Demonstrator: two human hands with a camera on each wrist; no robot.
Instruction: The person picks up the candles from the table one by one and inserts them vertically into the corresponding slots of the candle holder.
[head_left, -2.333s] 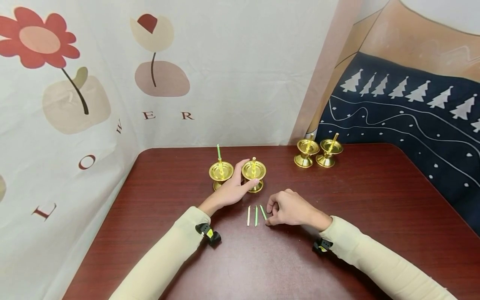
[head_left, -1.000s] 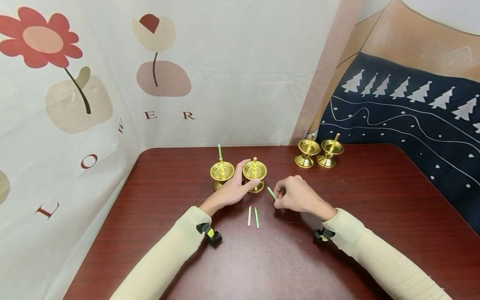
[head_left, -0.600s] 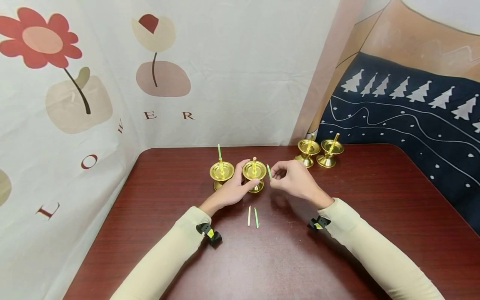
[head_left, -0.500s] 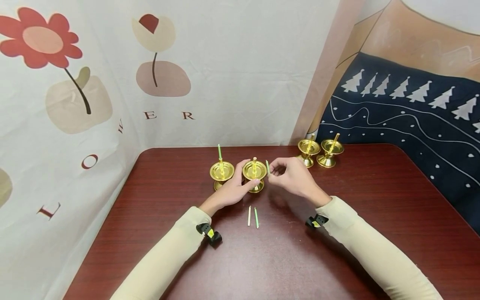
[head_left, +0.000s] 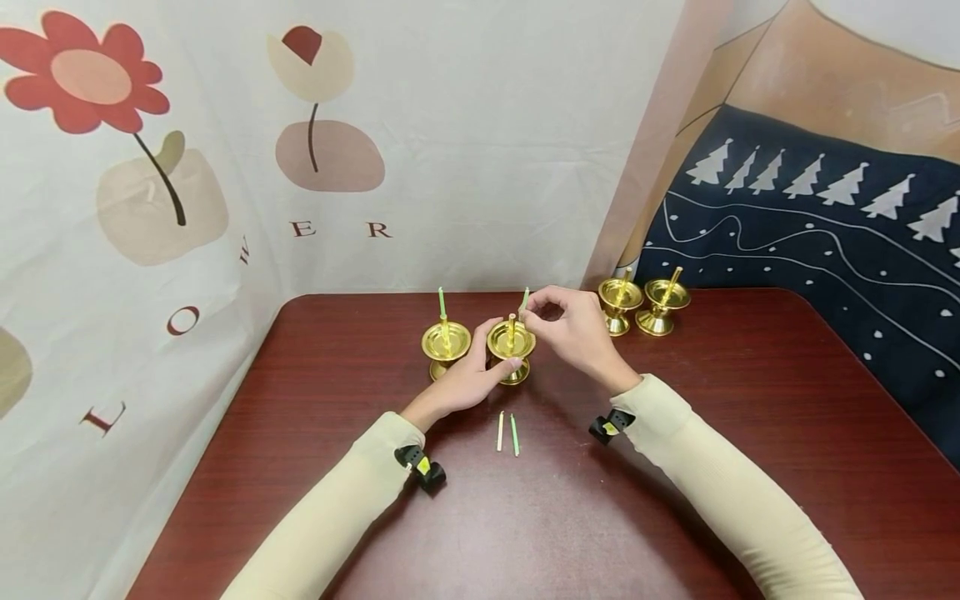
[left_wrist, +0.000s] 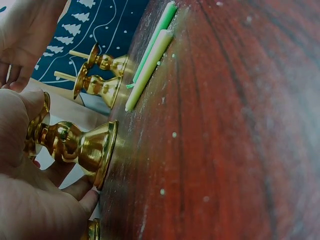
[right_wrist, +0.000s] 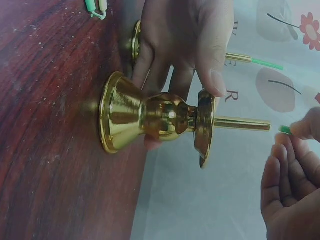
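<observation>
My left hand (head_left: 471, 373) grips a brass candle holder (right_wrist: 165, 117) around its stem, thumb near the dish; the holder stands upright on the table. Between thumb and fingertips, my right hand (head_left: 576, 329) pinches a thin green candle (head_left: 526, 297). In the right wrist view the candle's lower end is just off the tip of the holder's tube, apart from it. To the left, another brass holder (head_left: 446, 342) carries an upright green candle (head_left: 442, 302) in its tube. One pale candle (head_left: 500, 432) and one green candle (head_left: 514, 435) lie on the table in front of the hands.
Two more brass holders (head_left: 620, 298) with bare tubes stand side by side at the back right, close behind my right hand. The dark red wooden table (head_left: 555, 517) ends at a printed cloth backdrop (head_left: 480, 167).
My right hand picked up the rightmost green candle from the table, raised it and brought it upright beside the held holder's tube. The left hand has kept its grip on that holder.
</observation>
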